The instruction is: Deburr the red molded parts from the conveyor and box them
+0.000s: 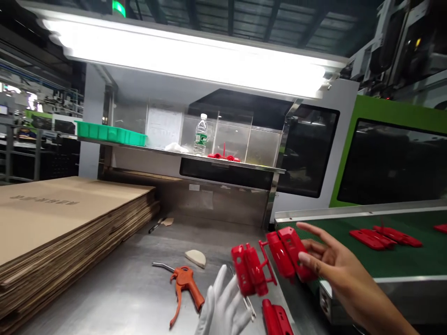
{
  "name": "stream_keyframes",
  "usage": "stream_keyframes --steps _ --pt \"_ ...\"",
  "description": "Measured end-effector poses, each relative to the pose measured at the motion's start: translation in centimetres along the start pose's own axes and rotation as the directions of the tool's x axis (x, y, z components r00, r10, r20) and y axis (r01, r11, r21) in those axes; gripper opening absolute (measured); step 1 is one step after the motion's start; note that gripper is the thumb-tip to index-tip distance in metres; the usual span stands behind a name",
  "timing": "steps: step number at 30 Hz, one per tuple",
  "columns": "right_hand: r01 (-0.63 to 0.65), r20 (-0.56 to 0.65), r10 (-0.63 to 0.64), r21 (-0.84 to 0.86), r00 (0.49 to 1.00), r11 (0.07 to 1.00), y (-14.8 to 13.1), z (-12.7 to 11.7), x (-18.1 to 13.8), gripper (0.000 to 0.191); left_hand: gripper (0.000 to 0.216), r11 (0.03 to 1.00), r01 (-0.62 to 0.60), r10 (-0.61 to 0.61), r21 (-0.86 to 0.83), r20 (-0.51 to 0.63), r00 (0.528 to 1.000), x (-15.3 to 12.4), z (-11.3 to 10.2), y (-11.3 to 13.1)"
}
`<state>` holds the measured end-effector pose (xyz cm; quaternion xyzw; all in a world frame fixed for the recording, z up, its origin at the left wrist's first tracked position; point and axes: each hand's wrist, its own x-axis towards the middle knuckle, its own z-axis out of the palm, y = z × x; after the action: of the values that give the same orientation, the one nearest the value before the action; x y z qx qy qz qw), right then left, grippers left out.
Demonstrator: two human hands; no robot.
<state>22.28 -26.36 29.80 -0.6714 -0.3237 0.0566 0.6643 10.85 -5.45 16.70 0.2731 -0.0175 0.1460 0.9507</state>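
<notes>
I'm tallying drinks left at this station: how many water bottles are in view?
1. A clear water bottle with a white cap and green label stands upright on the steel shelf, left of some red parts. Others could be hidden behind the clear partitions.

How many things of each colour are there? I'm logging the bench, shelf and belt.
Red moulded sets: 6
Green tray: 1
Orange air gun: 1
Clear bottle: 1
Total: 9
</notes>
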Motion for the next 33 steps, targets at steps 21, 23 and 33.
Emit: stream_keyframes --steps 21,23,33 --pt "-0.582 0.373 0.463 0.653 0.804 0.484 12.6 10.0 -6.7 0.056 0.046 0.991 -0.091 0.1 0.102 -0.091 0.991 -9.1 -1.1 5.5" --pt "-0.578 0.366 0.486 0.702 0.794 0.416 13.4 10.8 -6.6 0.052 0.048 0.969 -0.167 0.188 0.18 -0.111 0.976 -9.5 -1.1 5.7" --pt "-0.605 0.409 0.461 0.654 0.788 0.454 13.0 11.6 -6.4 0.065 0.049 0.988 -0.127 0.143 0.084 -0.218 0.966 -9.6 -0.1 6.5"
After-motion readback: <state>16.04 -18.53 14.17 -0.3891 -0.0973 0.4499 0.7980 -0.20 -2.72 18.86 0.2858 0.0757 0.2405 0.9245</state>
